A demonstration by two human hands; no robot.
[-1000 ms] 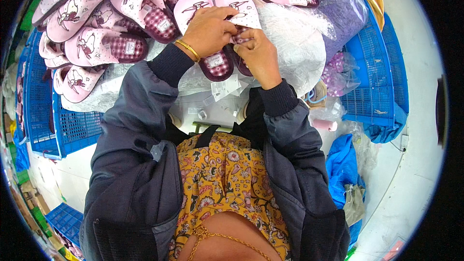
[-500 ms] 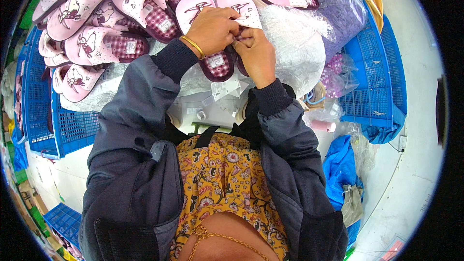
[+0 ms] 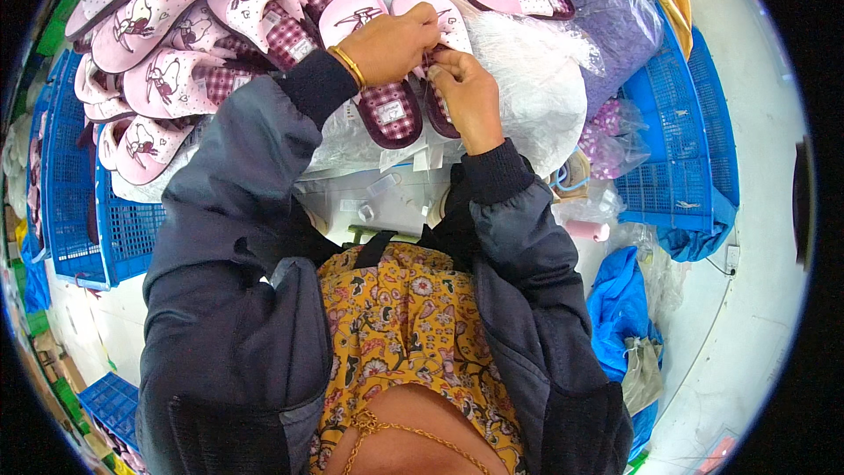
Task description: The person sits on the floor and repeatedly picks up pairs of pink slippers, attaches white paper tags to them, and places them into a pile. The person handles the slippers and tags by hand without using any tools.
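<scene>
Right under the meeting fingertips lies the right-hand pink slipper (image 3: pixel 455 31) of a pair, its long axis pointing away from the person, toe far, plaid heel near. The right hand (image 3: pixel 470 101), nearer the heel, pinches thumb and forefinger together, anything between too small to tell. The left hand (image 3: pixel 391 46) curls in closely, its hold hidden.
</scene>
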